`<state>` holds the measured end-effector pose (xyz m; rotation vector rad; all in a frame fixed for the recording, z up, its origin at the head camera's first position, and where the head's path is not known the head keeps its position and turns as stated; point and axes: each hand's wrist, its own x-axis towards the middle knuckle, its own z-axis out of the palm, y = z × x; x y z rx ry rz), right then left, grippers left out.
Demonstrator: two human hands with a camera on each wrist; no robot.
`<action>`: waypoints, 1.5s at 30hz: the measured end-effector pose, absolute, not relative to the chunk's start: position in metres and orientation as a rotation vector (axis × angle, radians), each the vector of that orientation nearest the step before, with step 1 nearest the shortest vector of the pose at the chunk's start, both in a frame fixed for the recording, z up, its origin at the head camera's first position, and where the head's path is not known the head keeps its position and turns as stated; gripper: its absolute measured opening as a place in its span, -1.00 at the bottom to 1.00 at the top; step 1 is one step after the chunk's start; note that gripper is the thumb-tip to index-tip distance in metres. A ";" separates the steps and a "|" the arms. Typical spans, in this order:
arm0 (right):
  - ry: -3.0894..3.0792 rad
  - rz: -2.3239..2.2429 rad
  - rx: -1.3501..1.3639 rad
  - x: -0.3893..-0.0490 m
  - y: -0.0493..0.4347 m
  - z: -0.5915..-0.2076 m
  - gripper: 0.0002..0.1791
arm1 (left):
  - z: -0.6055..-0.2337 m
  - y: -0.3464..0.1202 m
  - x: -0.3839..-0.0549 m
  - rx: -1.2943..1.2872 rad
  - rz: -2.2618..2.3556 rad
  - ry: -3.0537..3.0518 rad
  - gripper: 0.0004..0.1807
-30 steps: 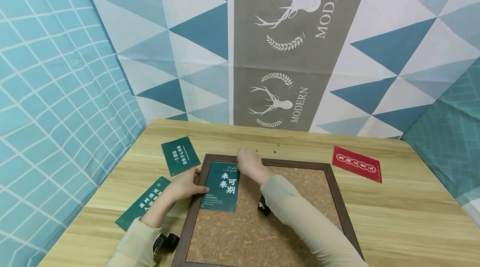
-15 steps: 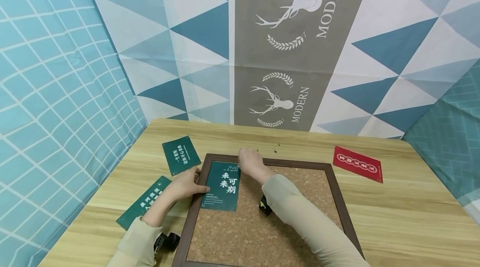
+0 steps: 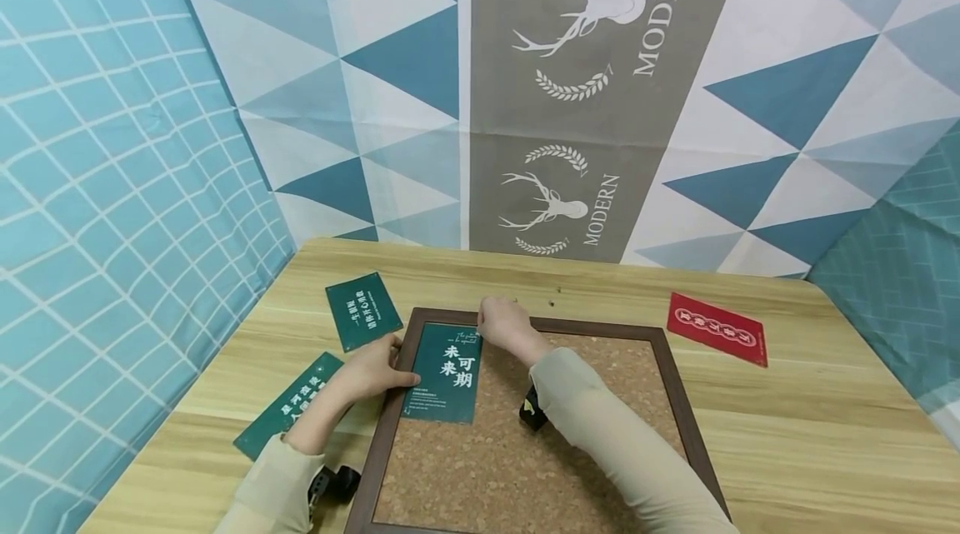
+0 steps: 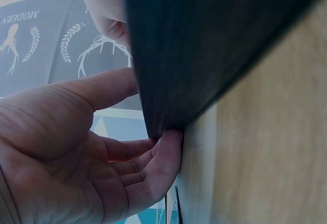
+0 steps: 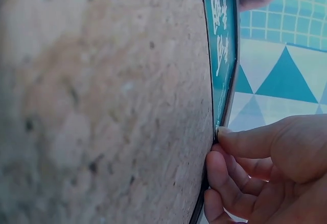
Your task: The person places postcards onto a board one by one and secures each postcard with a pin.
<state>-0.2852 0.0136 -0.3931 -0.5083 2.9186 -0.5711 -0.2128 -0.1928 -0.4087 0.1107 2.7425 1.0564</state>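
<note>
steadying, it seems: left hand [image 3: 372, 369] grips the brown frame [image 3: 383, 442] of the corkboard [image 3: 502, 467] at 10 o'clock, thumb by the green card [image 3: 441, 384]. card lies in the board's 11 o'clock corner, long axis roughly 12 to 6, printed top toward 12. right hand [image 3: 512, 326] presses the card's 1 o'clock corner, probably keeping it flat; cannot tell if fingers pinch anything.

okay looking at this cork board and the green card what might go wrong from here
The green card might skew if the left hand slips from its left edge while the right hand works at its upper right corner. The small bits beyond the frame could get knocked away.
</note>
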 end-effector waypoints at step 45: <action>2.926 -0.585 -0.367 -0.301 0.082 -0.380 -0.60 | -0.404 -0.191 -0.208 0.103 1.070 2.727 -0.42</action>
